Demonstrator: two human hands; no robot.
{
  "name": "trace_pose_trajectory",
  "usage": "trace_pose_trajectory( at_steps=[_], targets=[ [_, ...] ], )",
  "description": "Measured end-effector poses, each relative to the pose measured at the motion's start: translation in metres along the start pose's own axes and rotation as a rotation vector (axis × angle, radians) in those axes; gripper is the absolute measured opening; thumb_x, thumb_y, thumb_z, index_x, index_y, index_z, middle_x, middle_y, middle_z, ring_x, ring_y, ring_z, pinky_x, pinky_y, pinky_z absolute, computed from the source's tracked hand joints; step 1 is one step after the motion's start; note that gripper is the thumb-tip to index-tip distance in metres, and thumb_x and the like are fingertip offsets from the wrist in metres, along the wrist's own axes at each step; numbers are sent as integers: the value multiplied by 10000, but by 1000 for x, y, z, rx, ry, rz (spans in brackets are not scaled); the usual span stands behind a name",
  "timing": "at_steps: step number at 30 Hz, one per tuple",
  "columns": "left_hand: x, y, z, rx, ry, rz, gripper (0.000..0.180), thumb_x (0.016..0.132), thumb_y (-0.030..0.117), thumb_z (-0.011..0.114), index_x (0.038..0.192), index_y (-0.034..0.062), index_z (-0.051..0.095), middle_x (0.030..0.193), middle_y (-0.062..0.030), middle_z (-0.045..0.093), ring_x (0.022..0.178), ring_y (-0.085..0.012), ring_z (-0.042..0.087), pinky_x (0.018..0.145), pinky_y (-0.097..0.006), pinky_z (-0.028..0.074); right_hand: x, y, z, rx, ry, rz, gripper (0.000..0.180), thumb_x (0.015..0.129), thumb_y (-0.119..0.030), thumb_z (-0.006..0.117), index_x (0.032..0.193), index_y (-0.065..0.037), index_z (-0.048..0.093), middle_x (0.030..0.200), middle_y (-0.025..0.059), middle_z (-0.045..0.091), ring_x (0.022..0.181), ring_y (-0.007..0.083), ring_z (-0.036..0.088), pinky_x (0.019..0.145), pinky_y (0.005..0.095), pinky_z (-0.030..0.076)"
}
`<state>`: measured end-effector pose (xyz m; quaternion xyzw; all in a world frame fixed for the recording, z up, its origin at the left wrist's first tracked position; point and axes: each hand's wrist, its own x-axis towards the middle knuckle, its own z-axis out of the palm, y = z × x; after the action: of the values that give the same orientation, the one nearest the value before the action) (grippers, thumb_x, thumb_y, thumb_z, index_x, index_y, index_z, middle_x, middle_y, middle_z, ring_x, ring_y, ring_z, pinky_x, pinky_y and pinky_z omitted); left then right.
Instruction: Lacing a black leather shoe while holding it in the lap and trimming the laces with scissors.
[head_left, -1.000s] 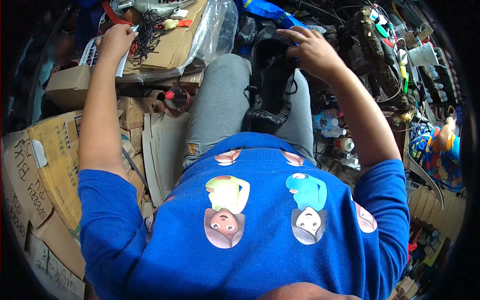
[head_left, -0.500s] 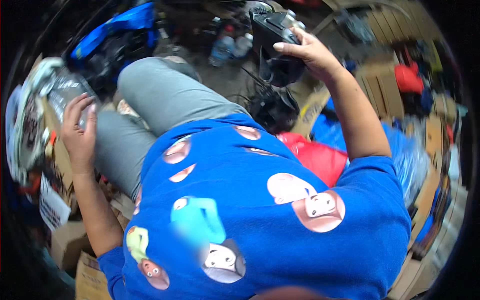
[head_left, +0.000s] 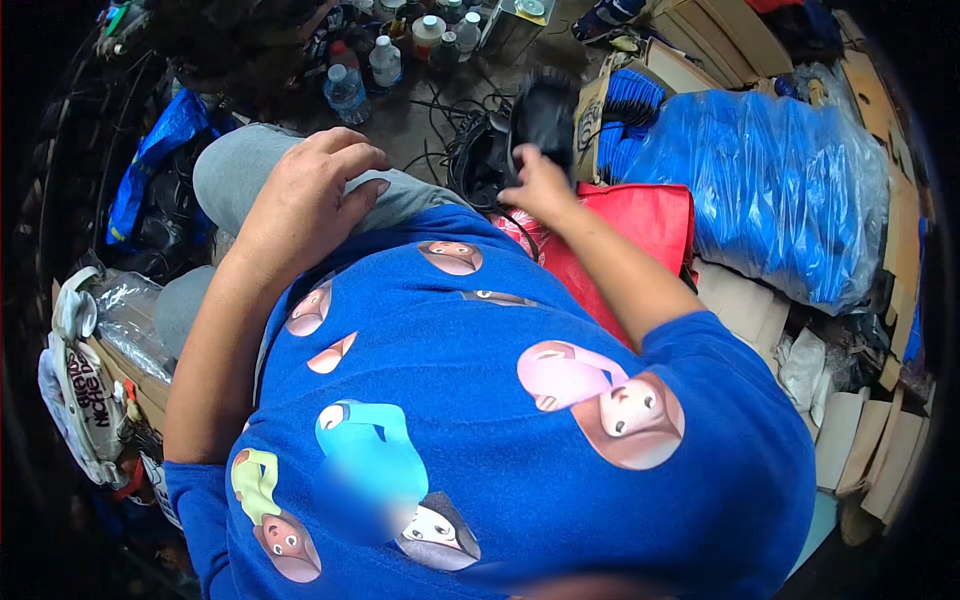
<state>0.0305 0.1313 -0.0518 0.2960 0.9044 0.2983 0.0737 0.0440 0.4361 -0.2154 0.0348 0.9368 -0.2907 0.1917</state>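
My right hand (head_left: 543, 187) is closed on the edge of a shiny black plastic piece (head_left: 546, 118), blurred by motion, whose kind I cannot make out. It is held just beside another black hollow part (head_left: 478, 165) with thin dark cables around it, low beyond my lap. My left hand (head_left: 318, 190) hovers over my grey-trousered thigh (head_left: 240, 165). Its fingers are loosely bent, the thumb stands apart, and nothing shows in it. Next to my right forearm lies a red bag (head_left: 640, 235).
Several plastic bottles (head_left: 385, 62) stand on the floor ahead. At right are a clear-wrapped blue bundle (head_left: 780, 190) and flattened cardboard (head_left: 720, 40). A blue bag (head_left: 160, 150) and a clear plastic wrapper (head_left: 135, 320) lie on the left.
My right hand has brought the black piece down and toward me, beside the other black part. My left hand has moved away from the clear plastic, rightward over my thigh. The view has shifted.
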Motion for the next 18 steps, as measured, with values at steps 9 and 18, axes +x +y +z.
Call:
trace_pose_trajectory(
  at_steps=[9,18],
  targets=[
    [-5,9,-11,21,41,-85,201,756,59,671,953,36,638,993,-125,610,940,-307,595,813,-369,475,12,66,56,388,-54,378,689,675,-291,763,1162,50,415,1124,288,564,1053,391,570,906,396,443],
    [-44,-21,-28,136,271,-71,187,748,84,684,926,54,636,964,-119,611,906,-307,593,785,-366,481,65,44,5,-311,-571,117,532,671,-443,763,915,17,658,780,171,669,670,254,644,586,385,497]
  ],
)
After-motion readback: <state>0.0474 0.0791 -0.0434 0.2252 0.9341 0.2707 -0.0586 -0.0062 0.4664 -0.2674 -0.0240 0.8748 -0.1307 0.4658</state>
